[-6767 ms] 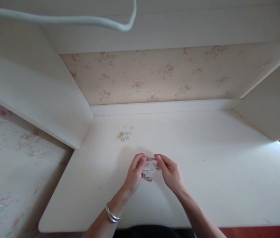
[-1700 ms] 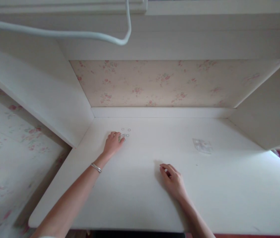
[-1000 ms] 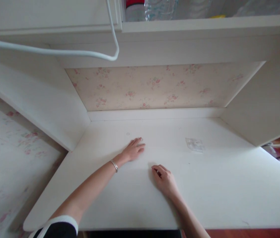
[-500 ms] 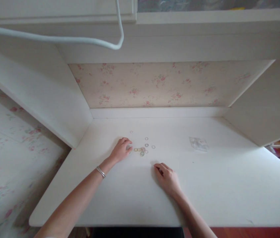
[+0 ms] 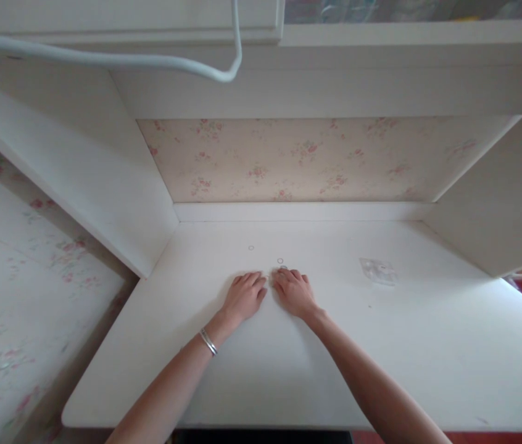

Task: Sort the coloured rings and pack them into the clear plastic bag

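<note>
Now both hands lie flat on the white tabletop [image 5: 427, 370], side by side, palms down, fingers spread forward. The left hand [image 5: 244, 295] and right hand [image 5: 294, 291] almost touch; whether they cover anything beneath, I cannot tell. One tiny ring [image 5: 280, 261] sits just past the right fingertips, another ring [image 5: 250, 248] farther back. A clear plastic bag [image 5: 378, 271] lies well to the right, its contents too faint to read. No writing shows anywhere.
</note>
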The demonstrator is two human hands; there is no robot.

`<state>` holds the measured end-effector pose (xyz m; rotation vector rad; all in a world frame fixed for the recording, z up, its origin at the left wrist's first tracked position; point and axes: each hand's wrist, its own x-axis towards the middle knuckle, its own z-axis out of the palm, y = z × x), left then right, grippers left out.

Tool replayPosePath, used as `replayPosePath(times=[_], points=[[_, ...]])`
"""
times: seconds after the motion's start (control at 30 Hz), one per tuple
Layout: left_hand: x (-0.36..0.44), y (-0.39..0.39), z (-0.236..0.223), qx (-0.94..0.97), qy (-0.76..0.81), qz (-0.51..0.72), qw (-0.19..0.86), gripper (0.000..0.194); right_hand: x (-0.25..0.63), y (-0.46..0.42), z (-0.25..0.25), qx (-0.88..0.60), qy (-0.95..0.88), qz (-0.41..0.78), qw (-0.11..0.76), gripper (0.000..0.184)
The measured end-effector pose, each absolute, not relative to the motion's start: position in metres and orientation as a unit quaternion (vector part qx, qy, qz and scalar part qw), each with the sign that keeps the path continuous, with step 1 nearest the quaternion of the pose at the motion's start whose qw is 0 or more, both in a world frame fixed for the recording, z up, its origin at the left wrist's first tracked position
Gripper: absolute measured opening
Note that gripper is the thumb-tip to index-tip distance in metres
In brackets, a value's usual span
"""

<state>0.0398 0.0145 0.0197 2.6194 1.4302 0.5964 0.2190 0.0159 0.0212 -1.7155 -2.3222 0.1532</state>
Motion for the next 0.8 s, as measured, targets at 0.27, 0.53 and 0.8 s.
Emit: replayPosePath(times=[0.27,0.53,0.8], points=[[0.009,0.013,0.014,0.807,0.538,0.24,0.048,0.026,0.226,0.028,0.015,-0.626,-0.757,0.05,0.18,0.036],[0.008,0.002,0.015,0.808,0.545,0.221,0.047,0.022,0.206,0.007,0.01,-0.582,-0.79,0.054,0.186,0.028],[0.032,0.0,0.017,0.82,0.528,0.216,0.044,0.023,0.211,0.0,0.01,-0.59,-0.774,0.048,0.226,0.028]])
